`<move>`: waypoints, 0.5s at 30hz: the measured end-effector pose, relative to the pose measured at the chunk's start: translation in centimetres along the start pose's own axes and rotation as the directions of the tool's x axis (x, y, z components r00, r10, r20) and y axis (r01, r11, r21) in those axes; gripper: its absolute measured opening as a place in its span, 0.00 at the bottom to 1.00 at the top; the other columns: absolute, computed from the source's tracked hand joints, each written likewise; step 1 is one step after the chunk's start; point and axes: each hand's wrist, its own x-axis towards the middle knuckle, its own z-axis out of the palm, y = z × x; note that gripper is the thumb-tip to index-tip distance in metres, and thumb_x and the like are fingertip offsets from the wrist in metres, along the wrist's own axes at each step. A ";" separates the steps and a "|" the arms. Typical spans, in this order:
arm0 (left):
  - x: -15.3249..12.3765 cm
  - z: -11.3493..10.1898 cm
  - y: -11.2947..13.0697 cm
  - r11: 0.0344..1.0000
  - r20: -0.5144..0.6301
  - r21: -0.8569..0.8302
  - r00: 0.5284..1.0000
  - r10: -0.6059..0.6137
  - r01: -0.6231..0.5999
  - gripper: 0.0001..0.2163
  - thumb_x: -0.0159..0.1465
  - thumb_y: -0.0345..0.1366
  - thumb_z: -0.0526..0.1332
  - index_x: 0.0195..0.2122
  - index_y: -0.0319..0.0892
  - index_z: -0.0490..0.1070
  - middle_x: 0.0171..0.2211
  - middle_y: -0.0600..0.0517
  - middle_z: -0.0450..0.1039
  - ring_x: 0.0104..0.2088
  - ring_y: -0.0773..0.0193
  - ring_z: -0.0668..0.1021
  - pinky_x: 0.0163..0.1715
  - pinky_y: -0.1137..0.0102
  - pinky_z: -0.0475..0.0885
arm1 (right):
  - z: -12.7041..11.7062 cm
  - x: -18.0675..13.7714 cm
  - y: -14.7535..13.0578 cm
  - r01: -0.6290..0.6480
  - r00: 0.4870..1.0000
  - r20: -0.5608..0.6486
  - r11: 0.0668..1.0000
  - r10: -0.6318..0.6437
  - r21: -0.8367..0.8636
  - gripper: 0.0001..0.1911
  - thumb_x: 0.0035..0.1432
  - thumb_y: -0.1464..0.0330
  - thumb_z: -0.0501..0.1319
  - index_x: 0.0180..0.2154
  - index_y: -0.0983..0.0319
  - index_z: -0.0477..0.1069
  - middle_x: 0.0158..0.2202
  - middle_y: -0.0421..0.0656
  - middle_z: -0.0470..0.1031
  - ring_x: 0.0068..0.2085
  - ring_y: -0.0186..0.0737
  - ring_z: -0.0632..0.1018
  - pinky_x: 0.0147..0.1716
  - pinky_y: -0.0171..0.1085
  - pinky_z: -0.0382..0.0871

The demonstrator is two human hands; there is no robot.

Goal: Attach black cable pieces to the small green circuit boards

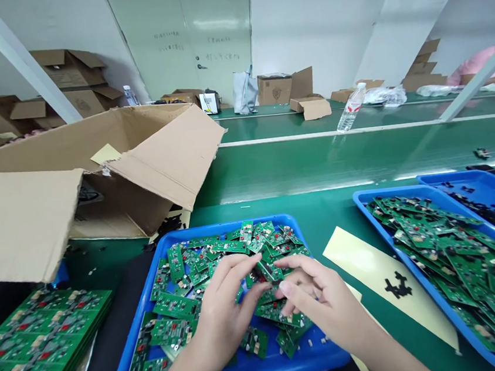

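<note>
A blue tray (131, 339) full of loose green circuit boards (174, 305) lies under both hands. Above it, my left hand (229, 305) pinches a small circuit board (269, 270) between thumb and fingertips, the board tilted. My right hand (316, 296) is close by on the board's right side, fingers curved and apart. Its index fingertip is near the board's edge; whether it touches I cannot tell. No object shows between the right thumb and fingers.
Stacked board panels (39, 349) lie at left, below an open cardboard box (164, 153). At right are a second blue tray (365, 208) of circuit boards, a tray of black parts (488, 207), and yellow paper (352, 251) bearing black pieces (398, 285). A bottle (351, 108) stands behind.
</note>
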 end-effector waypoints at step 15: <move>-0.2 0.1 0.2 0.985 0.024 -0.156 0.997 -0.069 0.072 0.15 0.61 0.30 0.61 0.50 0.46 0.69 0.38 0.49 0.72 0.38 0.62 0.77 0.34 0.69 0.78 | 0.3 1.0 0.4 -0.037 0.995 0.101 0.969 0.013 0.243 0.21 0.50 0.52 0.64 0.36 0.64 0.73 0.25 0.40 0.73 0.25 0.33 0.75 0.27 0.35 0.69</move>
